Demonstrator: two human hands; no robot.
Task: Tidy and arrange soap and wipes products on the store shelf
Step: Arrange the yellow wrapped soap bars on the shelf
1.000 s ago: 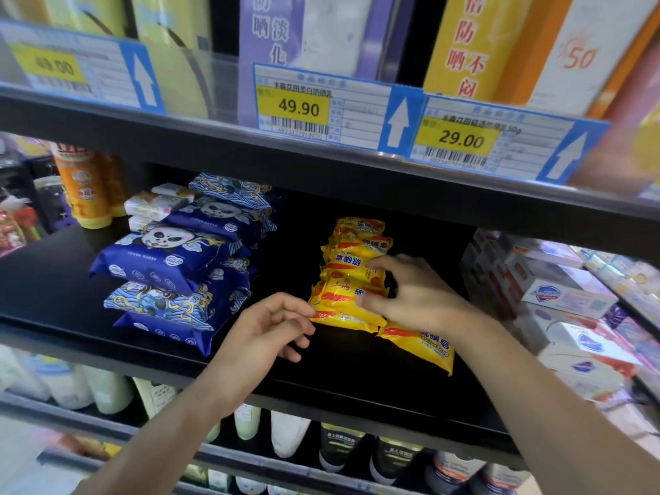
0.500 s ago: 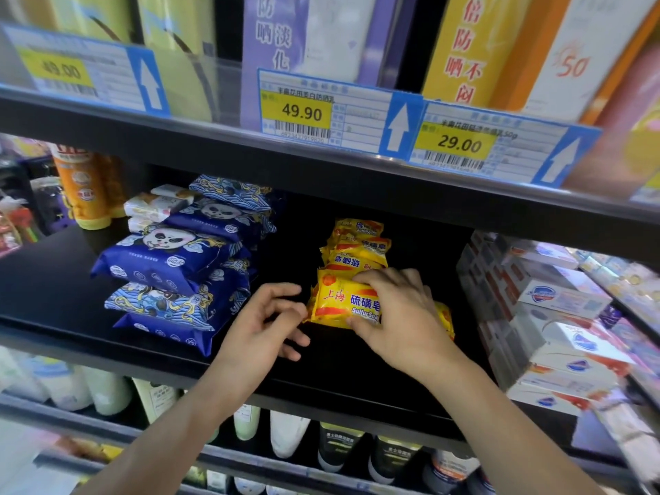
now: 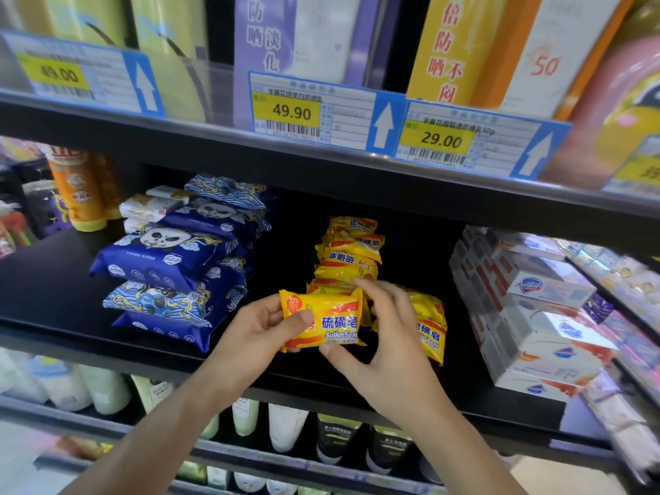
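A yellow sulfur soap pack is held above the front of the black shelf. My left hand grips its left end with the thumb across its face. My right hand pinches its right side between thumb and fingers. Behind it a row of the same yellow soap packs runs back into the shelf, and one more yellow pack lies behind my right hand. Blue panda wipes packs are stacked to the left.
White boxed soaps are piled at the right. An orange bottle and small white packs stand at the back left. The upper shelf edge carries price tags. Bottles and tubes fill the shelf below.
My right hand lifted one yellow soap pack off the row and drew it forward. My left hand came up and took hold of its left end.
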